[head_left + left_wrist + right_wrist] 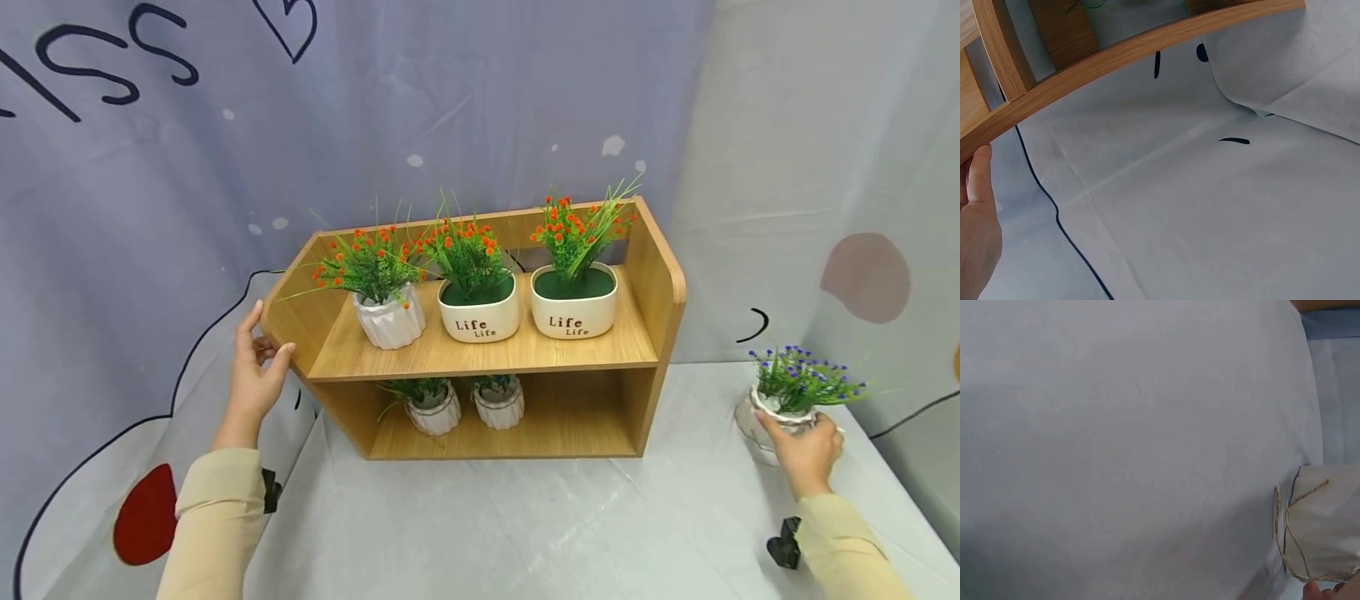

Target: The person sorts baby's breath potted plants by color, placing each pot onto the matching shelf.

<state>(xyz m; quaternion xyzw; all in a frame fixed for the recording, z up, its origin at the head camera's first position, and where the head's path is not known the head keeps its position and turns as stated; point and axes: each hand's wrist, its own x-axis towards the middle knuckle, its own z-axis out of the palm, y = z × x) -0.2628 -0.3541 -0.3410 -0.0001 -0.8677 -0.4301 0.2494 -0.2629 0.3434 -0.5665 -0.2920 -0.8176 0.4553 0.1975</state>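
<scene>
My left hand (255,367) is against the left side of a two-tier wooden shelf (483,371), its thumb and forefinger touching the side panel's edge. In the left wrist view, the thumb (982,178) meets the front edge of the wood (1116,59). Far right, my right hand (810,450) grips a potted plant with small purple-blue flowers (806,379) by its whitish pot, thumb on one side and fingers on the other. Twine hangs round that pot (1329,519) in the right wrist view. I cannot tell whether its base touches the table.
On the upper tier stand an orange-flowered plant in a ribbed white pot (390,321) and two oval "Life" planters (480,321). Two small potted plants (498,404) occupy the lower tier's left half. A grey-white cloth covers the table (480,525); printed curtains (465,108) hang behind.
</scene>
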